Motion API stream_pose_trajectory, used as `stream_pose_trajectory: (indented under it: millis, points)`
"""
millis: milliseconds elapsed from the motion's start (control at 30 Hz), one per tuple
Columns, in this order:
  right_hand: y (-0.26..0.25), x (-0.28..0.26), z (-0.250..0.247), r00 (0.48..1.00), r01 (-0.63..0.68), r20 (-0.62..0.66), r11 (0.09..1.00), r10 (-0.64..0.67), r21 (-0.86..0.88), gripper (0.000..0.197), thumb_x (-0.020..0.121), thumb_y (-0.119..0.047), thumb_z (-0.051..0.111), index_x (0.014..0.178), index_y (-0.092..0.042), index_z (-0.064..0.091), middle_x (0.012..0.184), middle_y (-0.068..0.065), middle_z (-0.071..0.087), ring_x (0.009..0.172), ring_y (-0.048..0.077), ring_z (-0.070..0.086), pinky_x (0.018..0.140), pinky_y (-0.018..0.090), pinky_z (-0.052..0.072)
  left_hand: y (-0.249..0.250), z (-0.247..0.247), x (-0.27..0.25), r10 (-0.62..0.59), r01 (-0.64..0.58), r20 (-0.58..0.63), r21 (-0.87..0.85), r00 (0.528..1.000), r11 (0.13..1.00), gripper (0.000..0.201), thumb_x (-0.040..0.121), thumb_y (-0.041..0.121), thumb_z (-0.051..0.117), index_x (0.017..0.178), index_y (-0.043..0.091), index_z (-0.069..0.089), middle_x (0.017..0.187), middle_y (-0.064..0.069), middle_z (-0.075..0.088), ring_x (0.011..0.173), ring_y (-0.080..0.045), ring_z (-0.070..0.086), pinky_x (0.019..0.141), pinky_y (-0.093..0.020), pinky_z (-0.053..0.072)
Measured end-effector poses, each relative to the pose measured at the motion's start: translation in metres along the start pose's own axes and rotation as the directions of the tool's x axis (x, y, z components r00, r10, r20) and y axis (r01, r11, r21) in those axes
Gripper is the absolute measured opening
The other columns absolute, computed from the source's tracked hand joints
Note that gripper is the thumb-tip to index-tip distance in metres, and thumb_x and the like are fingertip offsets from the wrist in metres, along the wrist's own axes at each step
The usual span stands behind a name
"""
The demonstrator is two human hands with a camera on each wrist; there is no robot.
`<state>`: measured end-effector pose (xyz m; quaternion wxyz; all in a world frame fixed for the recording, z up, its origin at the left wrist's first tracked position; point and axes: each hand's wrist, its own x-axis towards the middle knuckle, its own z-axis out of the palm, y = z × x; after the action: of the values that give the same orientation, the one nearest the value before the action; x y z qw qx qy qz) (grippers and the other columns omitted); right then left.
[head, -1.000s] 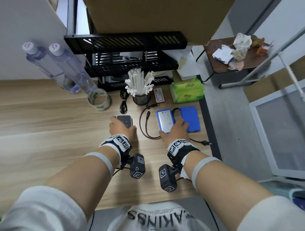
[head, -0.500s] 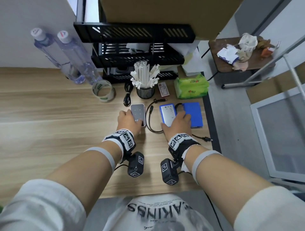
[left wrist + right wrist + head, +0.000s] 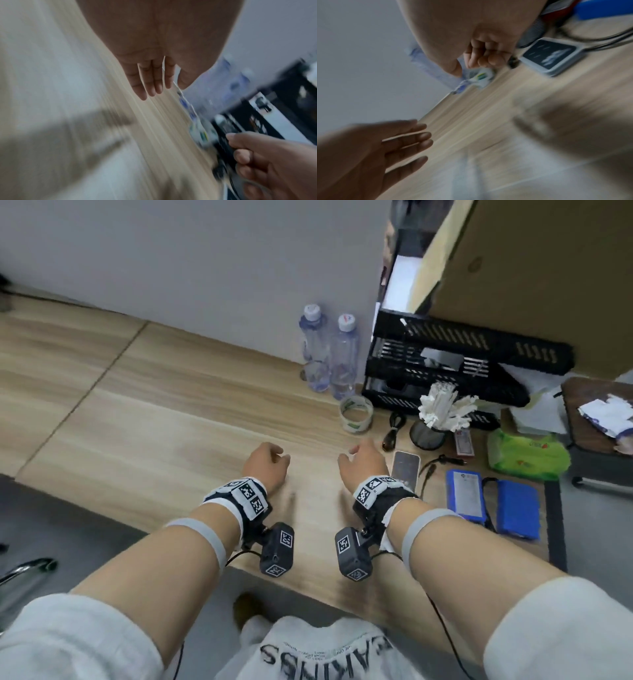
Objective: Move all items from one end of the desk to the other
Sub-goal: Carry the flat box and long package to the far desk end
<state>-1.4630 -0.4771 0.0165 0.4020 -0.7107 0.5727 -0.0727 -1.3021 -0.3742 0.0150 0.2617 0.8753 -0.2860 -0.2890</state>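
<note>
Both hands hover over bare wood near the desk's front edge, each holding nothing. In the head view my left hand (image 3: pixel 269 458) is left of my right hand (image 3: pixel 363 462). The left wrist view shows the left fingers (image 3: pixel 150 81) straight; the right wrist view shows the right fingers (image 3: pixel 484 56) loosely curled. A dark-faced flat device (image 3: pixel 406 469) (image 3: pixel 551 56) lies just right of the right hand. Further right lie two blue battery packs (image 3: pixel 467 496) (image 3: pixel 517 508) with black leads. A tape roll (image 3: pixel 356 414), two water bottles (image 3: pixel 313 350) and a green tissue pack (image 3: pixel 527 455) sit behind.
A mesh cup of white sticks (image 3: pixel 428 434), a coiled black cable (image 3: pixel 394 429) and a small red-and-white box (image 3: pixel 464 443) stand before black stacked trays (image 3: pixel 445 364) under a cardboard box (image 3: pixel 531 268). The desk (image 3: pixel 137 422) stretches left. A brown side table (image 3: pixel 599 405) is at right.
My left hand has let go of the flat device and my right hand has left the blue battery pack. Both hands have moved left, and the view has swung left.
</note>
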Motion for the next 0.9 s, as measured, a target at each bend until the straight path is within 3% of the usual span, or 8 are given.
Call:
stream_pose_trajectory:
  millis: [67, 167, 367, 500, 700, 800, 900]
  points:
    - [-0.045, -0.003, 0.02, 0.998, 0.061, 0.028, 0.998, -0.06, -0.021, 0.022, 0.091, -0.027, 0.055, 0.106, -0.012, 0.052, 0.097, 0.006, 0.058, 0.084, 0.027, 0.053, 0.071, 0.03, 0.039, -0.027, -0.045, 0.006, -0.031, 0.025, -0.069, -0.08, 0.997, 0.996, 0.029, 0.097, 0.026, 0.059, 0.12, 0.008, 0.06, 0.115, -0.011, 0.066, 0.105, -0.033, 0.064, 0.097, -0.038, 0.051]
    - [-0.115, -0.008, 0.061, 0.991, 0.135, 0.023, 0.989, -0.134, -0.052, 0.014, 0.088, -0.023, 0.053, 0.096, -0.013, 0.056, 0.087, 0.003, 0.056, 0.077, 0.026, 0.049, 0.067, 0.029, 0.037, -0.072, -0.115, 0.02, -0.059, 0.027, -0.145, -0.217, 0.988, 0.976, 0.021, 0.094, 0.026, 0.06, 0.112, 0.016, 0.056, 0.107, -0.012, 0.067, 0.096, -0.035, 0.067, 0.09, -0.05, 0.056]
    - [-0.257, -0.035, 0.189, 0.962, 0.263, 0.122, 0.95, -0.244, -0.17, 0.007, 0.086, -0.024, 0.052, 0.082, -0.019, 0.055, 0.082, 0.004, 0.06, 0.074, 0.028, 0.052, 0.064, 0.028, 0.037, -0.185, -0.267, 0.035, -0.152, 0.062, -0.226, -0.359, 0.962, 0.931, 0.028, 0.091, 0.028, 0.059, 0.116, 0.021, 0.051, 0.107, -0.01, 0.066, 0.096, -0.032, 0.066, 0.091, -0.048, 0.056]
    - [-0.341, -0.066, 0.279, 0.89, 0.413, 0.272, 0.901, -0.367, -0.136, 0.01, 0.089, -0.024, 0.054, 0.081, -0.019, 0.052, 0.078, 0.0, 0.056, 0.077, 0.026, 0.052, 0.066, 0.026, 0.035, -0.267, -0.358, 0.039, -0.233, 0.11, -0.297, -0.38, 0.926, 0.919, 0.024, 0.094, 0.031, 0.057, 0.114, 0.024, 0.046, 0.105, -0.01, 0.067, 0.093, -0.033, 0.067, 0.09, -0.049, 0.056]
    - [-0.43, -0.097, 0.376, 0.79, 0.537, 0.429, 0.831, -0.438, -0.142, 0.006, 0.089, -0.023, 0.056, 0.086, -0.019, 0.055, 0.085, 0.0, 0.059, 0.082, 0.023, 0.054, 0.069, 0.026, 0.037, -0.356, -0.447, 0.04, -0.354, 0.164, -0.36, -0.463, 0.863, 0.871, 0.027, 0.095, 0.031, 0.057, 0.116, 0.024, 0.041, 0.095, -0.003, 0.065, 0.094, -0.028, 0.067, 0.09, -0.05, 0.056]
    - [-0.463, -0.093, 0.413, 0.762, 0.552, 0.494, 0.819, -0.419, -0.156, 0.013, 0.088, -0.024, 0.056, 0.078, -0.019, 0.052, 0.08, -0.001, 0.058, 0.079, 0.022, 0.054, 0.068, 0.027, 0.039, -0.391, -0.479, 0.05, -0.394, 0.171, -0.399, -0.489, 0.828, 0.855, 0.028, 0.093, 0.034, 0.057, 0.114, 0.025, 0.042, 0.102, -0.004, 0.065, 0.096, -0.026, 0.067, 0.089, -0.051, 0.057]
    - [-0.495, -0.08, 0.45, 0.742, 0.564, 0.535, 0.808, -0.404, -0.171, 0.017, 0.088, -0.023, 0.054, 0.072, -0.02, 0.05, 0.076, -0.001, 0.057, 0.078, 0.023, 0.055, 0.067, 0.028, 0.041, -0.42, -0.505, 0.064, -0.438, 0.192, -0.404, -0.521, 0.804, 0.832, 0.022, 0.096, 0.029, 0.057, 0.113, 0.023, 0.044, 0.097, -0.003, 0.066, 0.095, -0.024, 0.068, 0.087, -0.048, 0.058]
